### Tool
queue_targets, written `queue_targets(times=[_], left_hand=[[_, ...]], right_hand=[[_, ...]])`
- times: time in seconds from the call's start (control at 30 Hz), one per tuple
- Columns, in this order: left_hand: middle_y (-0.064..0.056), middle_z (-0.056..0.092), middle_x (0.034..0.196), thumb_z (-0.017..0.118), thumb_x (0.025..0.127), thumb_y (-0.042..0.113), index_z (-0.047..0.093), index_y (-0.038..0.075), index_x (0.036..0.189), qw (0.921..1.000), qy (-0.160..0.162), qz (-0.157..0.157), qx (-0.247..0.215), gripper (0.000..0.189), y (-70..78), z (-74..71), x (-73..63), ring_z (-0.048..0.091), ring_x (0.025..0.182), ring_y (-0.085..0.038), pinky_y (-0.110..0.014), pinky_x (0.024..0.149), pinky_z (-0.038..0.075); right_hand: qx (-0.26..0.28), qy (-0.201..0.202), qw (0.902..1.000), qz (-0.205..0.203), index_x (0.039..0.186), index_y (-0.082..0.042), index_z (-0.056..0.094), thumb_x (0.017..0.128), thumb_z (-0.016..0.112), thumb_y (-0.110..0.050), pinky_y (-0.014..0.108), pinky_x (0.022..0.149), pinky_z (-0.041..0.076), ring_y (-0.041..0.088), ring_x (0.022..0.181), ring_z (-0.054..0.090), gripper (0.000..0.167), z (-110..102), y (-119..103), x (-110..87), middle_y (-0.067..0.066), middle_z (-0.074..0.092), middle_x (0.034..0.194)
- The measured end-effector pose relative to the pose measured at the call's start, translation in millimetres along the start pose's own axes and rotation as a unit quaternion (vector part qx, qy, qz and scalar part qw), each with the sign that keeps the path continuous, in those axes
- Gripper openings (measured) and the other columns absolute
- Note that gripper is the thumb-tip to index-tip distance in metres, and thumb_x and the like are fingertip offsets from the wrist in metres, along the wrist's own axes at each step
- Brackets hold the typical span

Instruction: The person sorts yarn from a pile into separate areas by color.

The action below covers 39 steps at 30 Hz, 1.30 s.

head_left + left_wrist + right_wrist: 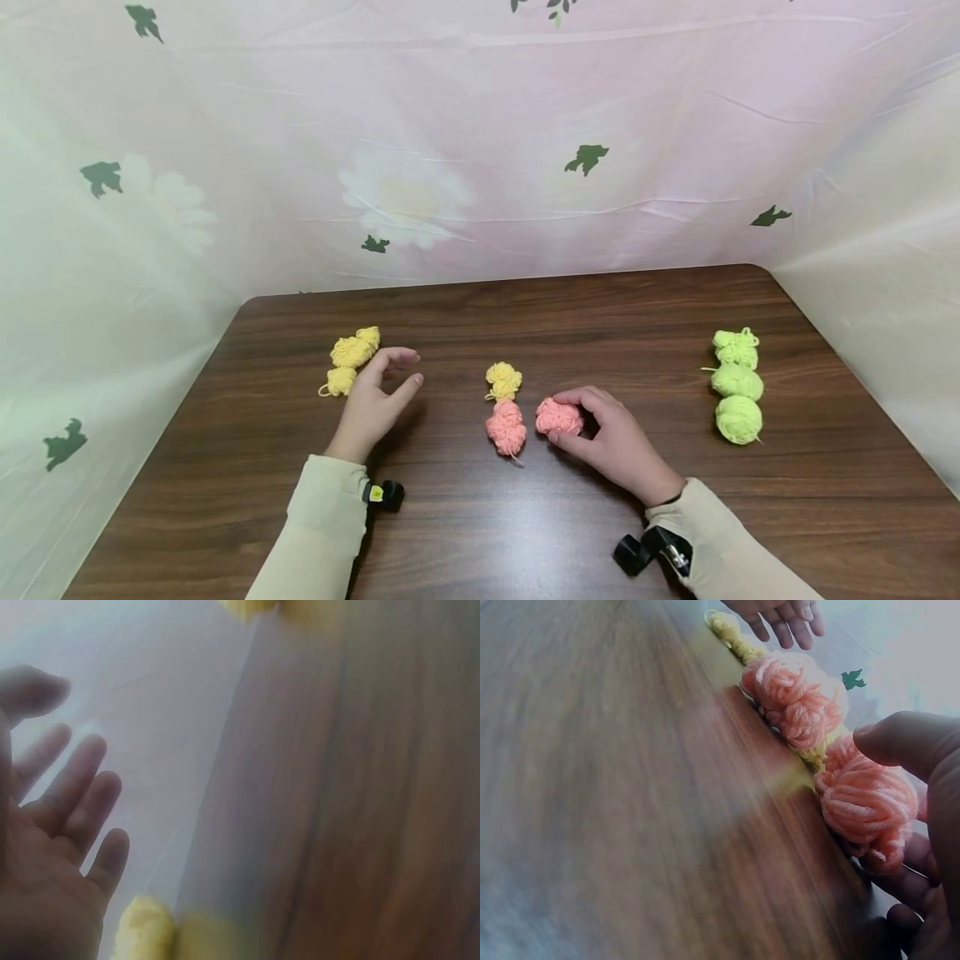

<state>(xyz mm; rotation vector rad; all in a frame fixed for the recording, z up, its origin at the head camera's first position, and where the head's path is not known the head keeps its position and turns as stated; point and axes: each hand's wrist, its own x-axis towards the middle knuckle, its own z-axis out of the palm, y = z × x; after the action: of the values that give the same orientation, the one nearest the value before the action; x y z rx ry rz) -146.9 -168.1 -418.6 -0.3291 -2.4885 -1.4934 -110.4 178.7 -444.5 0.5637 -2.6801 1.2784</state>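
My right hand grips a pink ball of yarn between thumb and fingers, low at the tabletop. In the right wrist view the thumb lies on one side of that yarn ball, with fingers curled on the other. Just left of it lies a second pink yarn ball, with a small yellow yarn ball behind. Over the table at left, my left hand holds nothing; its fingers are loosely bent and spread. Beside it runs a row of yellow yarn balls, partly hidden by the hand.
Three light green yarn balls form a row near the right side of the dark wooden table. A pale floral cloth hangs behind the table and along both sides. Each wrist wears a small black camera.
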Motion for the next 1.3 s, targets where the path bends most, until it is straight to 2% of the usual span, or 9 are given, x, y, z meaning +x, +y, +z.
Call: queue_targets(times=[0.33, 0.83, 1.07, 1.3], left_hand=[[-0.002, 0.068, 0.119, 0.071, 0.093, 0.014, 0.064, 0.014, 0.119, 0.9989, -0.046, -0.005, 0.011, 0.027, 6.6, 24.9, 0.4, 0.060, 0.113, -0.021, -0.048, 0.097, 0.046], [-0.001, 0.067, 0.123, 0.072, 0.092, 0.014, 0.064, 0.013, 0.123, 0.9935, -0.113, -0.010, -0.007, 0.032, 11.4, 58.2, 2.8, 0.061, 0.117, -0.021, -0.045, 0.102, 0.045], [0.000, 0.066, 0.126, 0.071, 0.093, 0.020, 0.063, 0.014, 0.129, 0.9915, -0.129, -0.016, -0.009, 0.036, 11.3, 69.3, 5.3, 0.059, 0.120, -0.020, -0.045, 0.103, 0.044], [-0.001, 0.064, 0.130, 0.071, 0.093, 0.025, 0.061, 0.014, 0.133, 0.9895, -0.142, -0.024, 0.009, 0.042, 11.9, 77.1, 8.1, 0.056, 0.126, -0.018, -0.044, 0.108, 0.041]], right_hand=[[0.011, 0.003, 0.9999, -0.008, 0.116, -0.015, 0.069, 0.079, 0.086, -0.018, 0.037, 0.094, 0.047, 0.014, 0.111, 0.060, 0.041, 0, -2, 0.1, -0.006, 0.067, 0.115], [0.018, 0.010, 0.9996, -0.020, 0.114, -0.015, 0.069, 0.078, 0.086, -0.016, 0.034, 0.093, 0.047, 0.014, 0.109, 0.060, 0.039, 0, -3, -0.2, -0.007, 0.068, 0.113], [0.016, 0.008, 0.9996, -0.020, 0.114, -0.016, 0.070, 0.079, 0.086, -0.017, 0.033, 0.092, 0.046, 0.013, 0.109, 0.060, 0.039, 0, -1, -0.4, -0.008, 0.068, 0.112], [0.017, 0.005, 0.9996, -0.021, 0.115, -0.016, 0.070, 0.079, 0.086, -0.018, 0.033, 0.093, 0.046, 0.014, 0.109, 0.060, 0.039, 0, 0, -0.6, -0.008, 0.068, 0.113]])
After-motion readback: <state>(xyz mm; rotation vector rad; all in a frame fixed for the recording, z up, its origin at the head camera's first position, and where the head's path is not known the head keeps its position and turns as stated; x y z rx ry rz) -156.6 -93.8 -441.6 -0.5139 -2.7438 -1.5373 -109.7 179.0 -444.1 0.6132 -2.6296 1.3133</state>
